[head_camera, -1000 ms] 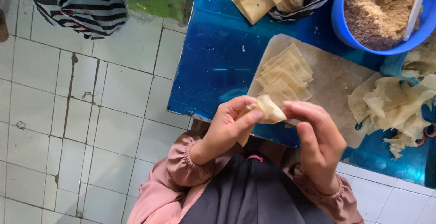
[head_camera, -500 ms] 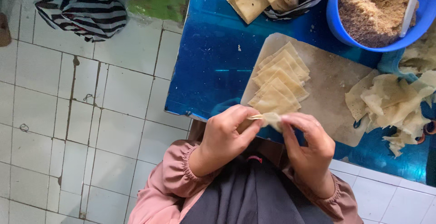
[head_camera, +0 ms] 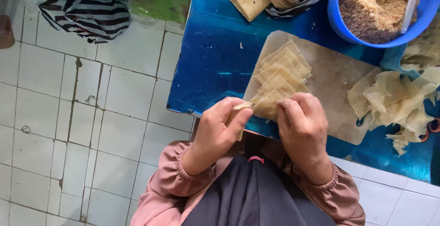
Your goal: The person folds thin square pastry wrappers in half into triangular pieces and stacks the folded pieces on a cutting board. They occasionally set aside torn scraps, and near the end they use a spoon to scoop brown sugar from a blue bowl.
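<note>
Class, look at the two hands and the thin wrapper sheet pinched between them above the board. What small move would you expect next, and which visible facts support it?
Probably the last fold gets pressed shut. The left hand and right hand both pinch one pale wrapper sheet at the near edge of the cutting board, where a row of folded pieces lies.

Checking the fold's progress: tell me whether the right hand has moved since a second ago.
Yes. The right hand has shifted up onto the cutting board's near edge, beside the row of wrappers.
</note>
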`<state>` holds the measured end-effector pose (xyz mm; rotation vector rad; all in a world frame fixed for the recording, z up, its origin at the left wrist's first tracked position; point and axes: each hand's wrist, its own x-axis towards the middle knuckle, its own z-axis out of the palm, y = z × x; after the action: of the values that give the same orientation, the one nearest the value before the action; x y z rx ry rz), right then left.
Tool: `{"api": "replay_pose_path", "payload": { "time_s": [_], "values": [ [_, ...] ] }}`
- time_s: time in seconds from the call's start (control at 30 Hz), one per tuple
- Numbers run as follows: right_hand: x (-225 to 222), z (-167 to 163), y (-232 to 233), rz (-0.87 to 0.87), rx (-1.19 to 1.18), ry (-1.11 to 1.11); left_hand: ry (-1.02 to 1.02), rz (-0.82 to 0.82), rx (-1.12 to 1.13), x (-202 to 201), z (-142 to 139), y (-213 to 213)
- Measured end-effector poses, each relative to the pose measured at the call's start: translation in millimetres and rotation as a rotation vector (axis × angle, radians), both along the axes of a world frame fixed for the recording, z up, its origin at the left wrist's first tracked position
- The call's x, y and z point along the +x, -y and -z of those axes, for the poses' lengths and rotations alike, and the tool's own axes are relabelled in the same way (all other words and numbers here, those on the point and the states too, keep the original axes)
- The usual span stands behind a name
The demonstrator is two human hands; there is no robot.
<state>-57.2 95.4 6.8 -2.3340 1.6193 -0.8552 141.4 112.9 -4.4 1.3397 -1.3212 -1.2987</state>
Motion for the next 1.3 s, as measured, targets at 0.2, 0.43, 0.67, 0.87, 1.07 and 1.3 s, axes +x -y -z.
{"api": "replay_pose_path", "payload": {
  "time_s": [0.2,0.43,0.67,0.87,1.07,1.3],
  "values": [
    [4.4,-23.7,-5.9,0.029,-0.101,-0.065,-0.788,0.095,0.203,-0.1,7.2,0.0],
    [18.6,-28.2,-15.7,-0.115,0.064,0.238,-1.019,0.145,0.281,-18.4,5.8,-11.0],
    [6.9,-21.0,-13.8,-0.069,0.349,0.491,-0.861,0.195,0.147,-16.8,8.4,-10.3],
    [-0.2,-11.8,-13.0,-0.097,0.478,0.627,-0.689,0.099,0.113,-22.6,7.2,-9.9],
    [-0.1,-7.5,-10.4,-0.114,0.526,0.686,-0.280,0.039,-0.174,-23.2,2.1,-9.8],
    [-8.9,-12.0,-5.6,-0.172,0.688,0.772,-0.371,0.020,-0.114,-22.5,7.0,-8.0]
  ]
}}
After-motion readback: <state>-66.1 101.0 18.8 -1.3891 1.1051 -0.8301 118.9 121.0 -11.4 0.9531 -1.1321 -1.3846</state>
